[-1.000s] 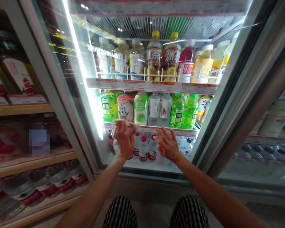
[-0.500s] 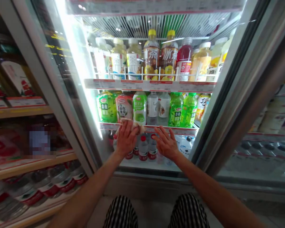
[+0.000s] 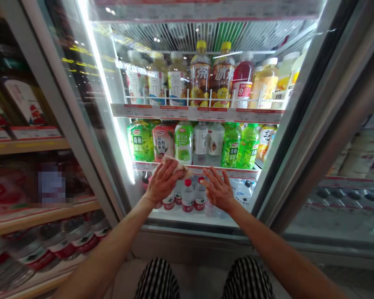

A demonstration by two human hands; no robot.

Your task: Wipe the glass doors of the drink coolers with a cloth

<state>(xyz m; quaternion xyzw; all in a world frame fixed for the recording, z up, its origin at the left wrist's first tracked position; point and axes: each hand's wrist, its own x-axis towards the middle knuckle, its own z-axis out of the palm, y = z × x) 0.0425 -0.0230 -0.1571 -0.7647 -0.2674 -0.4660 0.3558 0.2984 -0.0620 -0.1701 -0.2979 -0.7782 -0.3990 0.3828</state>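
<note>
Cloth | in left hand | cooler: upright drink bottles

Short gap along white-and-red price rail between your left hand, on crumpled pale cloth, and your spread right hand. Behind rail, close-set bottles block you: white-and-green bottle, clear white-labelled bottles, bright green bottles. Below, clear red-capped bottles obstruct; bare strip of white cabinet floor in front of them gives you room. Grey metal uprights limit you both sides.
</note>
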